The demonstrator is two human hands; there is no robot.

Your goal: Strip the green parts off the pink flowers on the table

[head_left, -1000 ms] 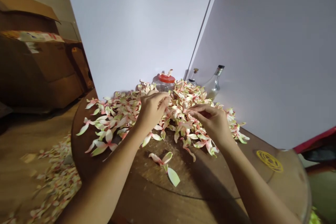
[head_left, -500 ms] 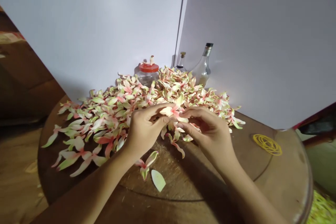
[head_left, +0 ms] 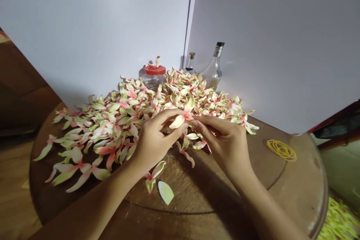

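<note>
A cream flower [head_left: 178, 121] with a pink centre is held between my two hands, above the front of a large pile of similar flowers [head_left: 123, 114]. My left hand [head_left: 154, 135] pinches it from the left with thumb and forefinger. From the right, my right hand [head_left: 225, 138] is closed with thumb and fingertips pressed together at the flower's pink part. Below the hands, one loose flower [head_left: 152, 177] and a single pale green petal [head_left: 165, 192] lie on the brown round table [head_left: 194, 191].
Behind the pile stand a clear jar with a red lid [head_left: 154, 70], a small corked bottle [head_left: 191, 63] and a taller glass bottle [head_left: 214, 69]. Yellow rubber bands [head_left: 281, 150] lie on the right. Pale walls [head_left: 267, 45] meet behind the table. Yellow-green pieces [head_left: 337, 221] lie below its right edge.
The view has shifted slightly, so the table items sit a little further left. My right fingers have closed in on the flower, which has turned a little; both hands still hold it.
</note>
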